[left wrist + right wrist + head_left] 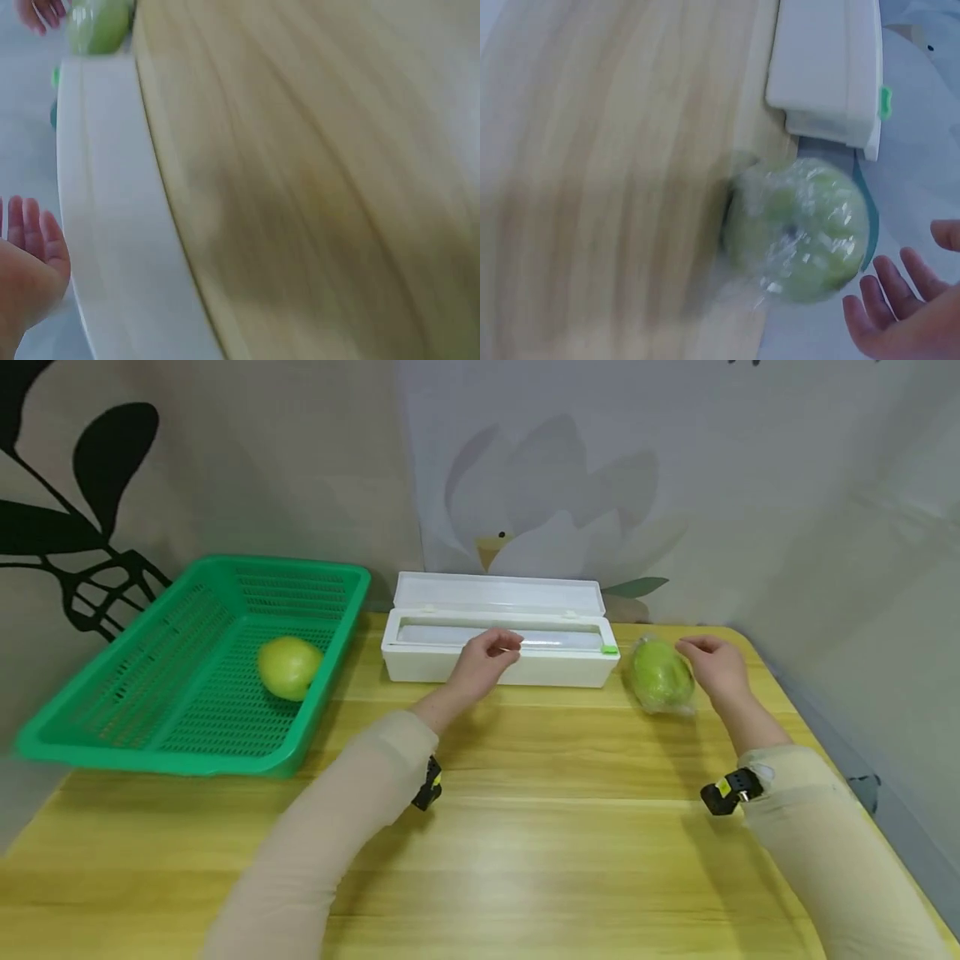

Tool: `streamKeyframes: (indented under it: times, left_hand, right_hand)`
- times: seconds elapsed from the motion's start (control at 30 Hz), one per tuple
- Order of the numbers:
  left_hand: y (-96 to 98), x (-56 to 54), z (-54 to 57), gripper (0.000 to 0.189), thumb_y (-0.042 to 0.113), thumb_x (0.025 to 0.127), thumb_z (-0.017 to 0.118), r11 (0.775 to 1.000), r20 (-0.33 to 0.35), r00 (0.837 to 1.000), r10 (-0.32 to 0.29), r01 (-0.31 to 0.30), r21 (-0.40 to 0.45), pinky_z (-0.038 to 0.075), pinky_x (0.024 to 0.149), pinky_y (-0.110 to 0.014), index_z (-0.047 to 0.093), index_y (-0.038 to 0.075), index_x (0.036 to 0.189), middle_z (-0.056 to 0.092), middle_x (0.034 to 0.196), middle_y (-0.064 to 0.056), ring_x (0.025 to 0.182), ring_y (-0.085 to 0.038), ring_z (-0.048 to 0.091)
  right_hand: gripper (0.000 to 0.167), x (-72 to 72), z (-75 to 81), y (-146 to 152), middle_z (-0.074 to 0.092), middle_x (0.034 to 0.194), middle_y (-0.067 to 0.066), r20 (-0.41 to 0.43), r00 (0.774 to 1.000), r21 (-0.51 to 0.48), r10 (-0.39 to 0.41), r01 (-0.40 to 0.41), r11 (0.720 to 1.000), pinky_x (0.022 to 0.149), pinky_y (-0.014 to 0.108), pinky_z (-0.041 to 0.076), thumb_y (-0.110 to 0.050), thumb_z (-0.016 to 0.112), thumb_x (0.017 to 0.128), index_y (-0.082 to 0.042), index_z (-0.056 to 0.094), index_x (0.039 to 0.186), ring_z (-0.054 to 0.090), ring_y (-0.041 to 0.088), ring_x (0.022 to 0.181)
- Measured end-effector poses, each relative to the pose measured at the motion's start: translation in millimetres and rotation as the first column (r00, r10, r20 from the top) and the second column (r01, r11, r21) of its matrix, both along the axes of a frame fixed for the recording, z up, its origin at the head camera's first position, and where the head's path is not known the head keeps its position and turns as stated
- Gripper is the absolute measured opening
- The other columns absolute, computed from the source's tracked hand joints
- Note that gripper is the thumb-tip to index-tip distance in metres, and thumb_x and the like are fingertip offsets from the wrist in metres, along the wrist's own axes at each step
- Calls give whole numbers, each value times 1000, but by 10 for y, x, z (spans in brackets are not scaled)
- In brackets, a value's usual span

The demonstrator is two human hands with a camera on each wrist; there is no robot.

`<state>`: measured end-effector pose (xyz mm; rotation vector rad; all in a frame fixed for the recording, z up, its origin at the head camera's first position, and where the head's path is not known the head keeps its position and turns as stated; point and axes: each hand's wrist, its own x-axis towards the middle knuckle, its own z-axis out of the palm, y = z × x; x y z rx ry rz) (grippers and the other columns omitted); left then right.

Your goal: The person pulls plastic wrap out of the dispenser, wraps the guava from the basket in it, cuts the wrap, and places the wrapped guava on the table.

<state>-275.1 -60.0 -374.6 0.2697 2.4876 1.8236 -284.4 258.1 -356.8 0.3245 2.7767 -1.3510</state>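
Observation:
A round green fruit (660, 675) wrapped in clear plastic film sits on the table at the right. Close by its right side is my right hand (714, 667), fingers loosely bent and holding nothing; the right wrist view shows a gap between those fingers and the wrapped fruit (799, 232). My left hand (483, 664) hovers over the front of a white cling film box (555, 670), its fingers relaxed with nothing between them. The box's lid (498, 593) stands raised at the back, and a film roll (562, 639) shows inside.
At the left stands a green plastic basket (202, 762) with slotted walls, holding one yellow-green fruit (288, 668). A small bright green piece (609, 650) sits on the box's right end. Behind the wooden table (510, 860) hangs a printed cloth (300, 468).

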Motion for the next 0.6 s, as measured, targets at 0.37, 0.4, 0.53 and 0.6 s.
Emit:
streamKeyframes:
  times: [0.37,0.4,0.53,0.6]
  left_hand:
    - [-712,-104,116,27,11,93,52,985,-32,996,84,-88,-145,45,85,-32,58,0,117,59,113,-16,102,-26,53]
    - [-759,-113,124,27,11,93,52,981,-37,995,98,-103,-162,45,86,-33,58,0,117,59,113,-17,104,-27,53]
    - [-914,-133,126,29,7,93,48,958,-35,988,152,-156,-241,42,99,-40,56,-2,120,56,122,-20,116,-31,49]
    - [-972,-132,119,32,6,92,46,943,-37,985,169,-172,-286,38,105,-41,55,-3,122,53,128,-20,122,-33,45]
  right_hand:
    - [47,-99,41,-317,52,128,25,-80,994,144,76,-64,988,93,45,43,-33,43,97,2,52,128,47,37,117]
    - [48,-106,49,-346,51,130,25,-73,993,151,95,-83,985,95,48,42,-33,42,97,2,51,129,47,38,118]
    - [49,-148,61,-457,46,135,26,-36,976,201,215,-203,958,103,53,37,-33,44,97,2,48,131,40,41,126]
    - [48,-170,52,-505,44,138,26,-24,960,224,279,-267,937,104,54,35,-30,47,96,3,47,131,37,43,128]
